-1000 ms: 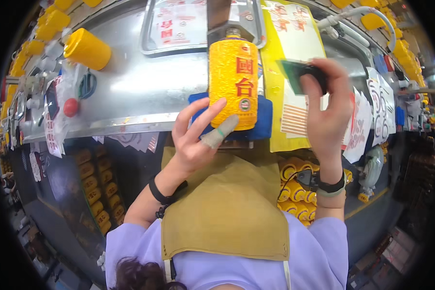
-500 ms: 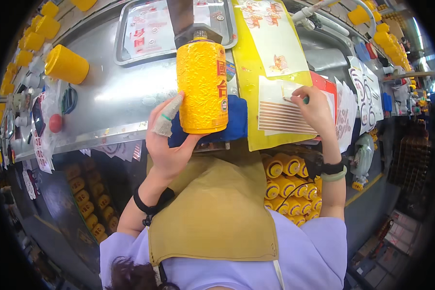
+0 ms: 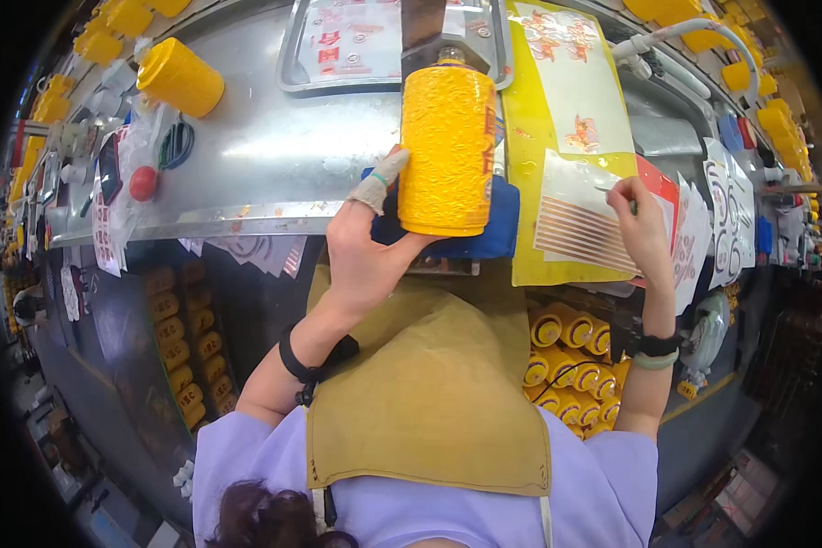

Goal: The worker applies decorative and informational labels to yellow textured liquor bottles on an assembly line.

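Note:
My left hand (image 3: pixel 370 260) is closed around the lower left side and base of a yellow embossed bottle (image 3: pixel 445 155). A grey cloth cover (image 3: pixel 377 183) wraps one of its fingers. The bottle stands upright in view, its glass neck at the far end and red lettering along its right side. Over a white decal sheet with brown stripes (image 3: pixel 580 228), my right hand (image 3: pixel 642 215) is closed in a pinch. A thin dark tip shows beside its fingers; the rest of what it holds is hidden. The sheet rests on a yellow board (image 3: pixel 525 205).
A metal tray (image 3: pixel 294 64) with printed sheets lies at the back. On the left of the steel table are a yellow cylinder (image 3: pixel 181 78), green-handled scissors (image 3: pixel 176 143) and a red ball (image 3: pixel 143 184). Several yellow bottles (image 3: pixel 571 365) are stacked below the table.
The bottle has turned, so its red lettering now lies nearer the right edge. My right hand has drawn back slightly from the small pale strip at the sheet's top. The whole view has shifted.

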